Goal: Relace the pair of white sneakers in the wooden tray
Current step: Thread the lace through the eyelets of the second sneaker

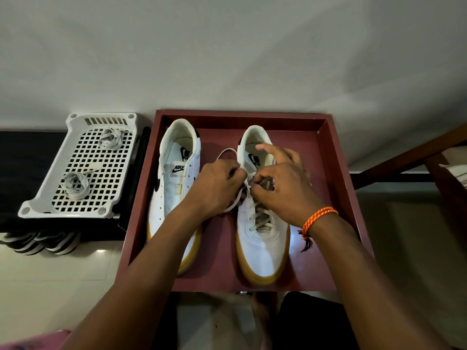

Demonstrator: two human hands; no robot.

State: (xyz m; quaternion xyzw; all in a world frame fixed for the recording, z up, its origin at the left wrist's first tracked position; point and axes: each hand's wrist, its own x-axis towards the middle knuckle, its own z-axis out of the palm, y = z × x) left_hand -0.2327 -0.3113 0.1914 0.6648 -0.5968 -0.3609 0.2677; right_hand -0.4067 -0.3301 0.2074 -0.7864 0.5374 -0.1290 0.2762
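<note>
Both hands thread a lace through the upper eyelets of the right-hand sneaker of a pair standing in a wooden tray.

The wooden tray (338, 157) lies on the floor and holds two white sneakers with gum-coloured soles, toes toward the near edge. The right-hand sneaker (262, 248) stands in the tray's right half and is laced across its lower eyelets; the left-hand sneaker (174, 178), in the left half, carries no lace. The left hand (217, 185) has its fingers curled, pinching the white lace (233, 205) beside the sneaker's inner edge, with a loop of lace rising behind it. The right hand (285, 183), an orange cord bracelet (319, 217) on its wrist, pinches the lace at the upper eyelets. Left of the tray, a white perforated plastic rack (40, 200) bears two coiled spare laces (75, 185).
</note>
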